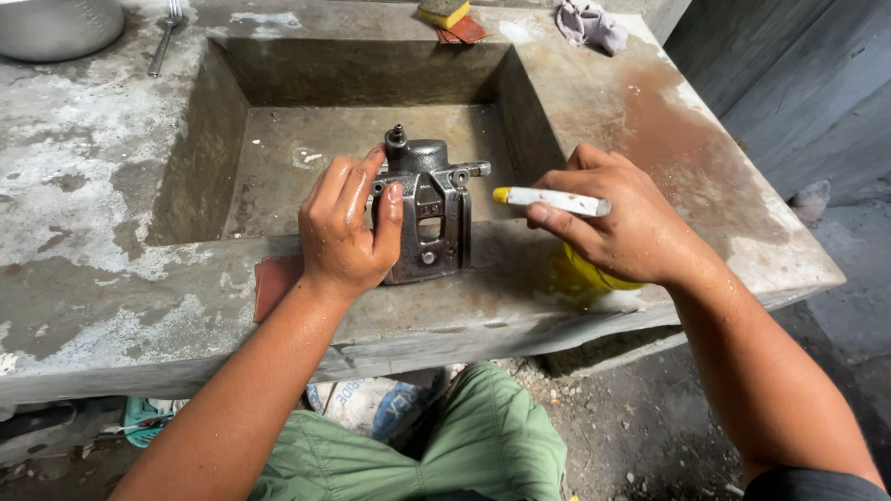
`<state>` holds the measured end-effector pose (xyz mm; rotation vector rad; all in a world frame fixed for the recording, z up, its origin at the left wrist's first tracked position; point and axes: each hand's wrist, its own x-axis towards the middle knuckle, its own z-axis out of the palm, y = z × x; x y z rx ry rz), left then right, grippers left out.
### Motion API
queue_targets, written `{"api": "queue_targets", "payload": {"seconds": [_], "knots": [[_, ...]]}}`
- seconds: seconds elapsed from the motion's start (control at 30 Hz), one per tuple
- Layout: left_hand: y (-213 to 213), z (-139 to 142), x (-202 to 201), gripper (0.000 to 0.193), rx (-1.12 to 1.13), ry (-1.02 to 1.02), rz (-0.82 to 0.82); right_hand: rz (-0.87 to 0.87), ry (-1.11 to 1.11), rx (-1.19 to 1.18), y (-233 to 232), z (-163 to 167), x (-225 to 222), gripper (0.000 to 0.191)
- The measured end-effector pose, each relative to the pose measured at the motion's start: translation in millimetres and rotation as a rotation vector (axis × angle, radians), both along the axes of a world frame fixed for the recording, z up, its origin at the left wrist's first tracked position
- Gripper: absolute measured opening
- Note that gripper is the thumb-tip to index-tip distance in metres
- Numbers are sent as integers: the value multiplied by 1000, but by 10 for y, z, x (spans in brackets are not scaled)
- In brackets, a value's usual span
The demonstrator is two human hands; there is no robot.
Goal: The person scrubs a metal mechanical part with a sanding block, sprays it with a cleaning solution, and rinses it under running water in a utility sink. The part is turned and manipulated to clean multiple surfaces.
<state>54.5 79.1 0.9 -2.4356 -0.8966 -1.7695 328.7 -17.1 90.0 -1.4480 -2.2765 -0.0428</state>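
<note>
The grey cast-metal brake caliper body [429, 215] is standing upright on the front rim of the rough grey concrete sink [371, 139], with its bleed nipple pointing up and its windowed face turned toward the camera. The left hand [345, 227] is clamping the caliper's left side, thumb lying on the front face and fingers wrapping behind it. The right hand [624, 227] is closing around a white-handled brush with a yellow tip [549, 199], holding it level with the yellow end pointing at the caliper's right edge, near it but apart. The two hands are working apart, one on each side of the casting. A yellow object [585, 276] is sitting partly hidden beneath the right hand; its kind cannot be told. A reddish-brown sheet [272, 283] is lying on the rim under the left wrist. The concrete desk [83, 186] around the basin is showing white stains and wet patches. At the far edge, a round metal bowl [56, 26], a steel fork [165, 35], a yellow sponge [444, 11] and a crumpled grey rag [594, 26] are resting well apart from the hands
</note>
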Motion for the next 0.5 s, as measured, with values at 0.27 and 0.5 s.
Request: {"api": "queue_targets", "payload": {"seconds": [0.27, 0.5], "knots": [[-9, 22, -7, 32, 30, 8, 17, -5, 2, 33, 22, 26, -173, 25], [-7, 7, -4, 32, 35, -3, -5, 106, 28, 93, 59, -22, -125, 27]]}}
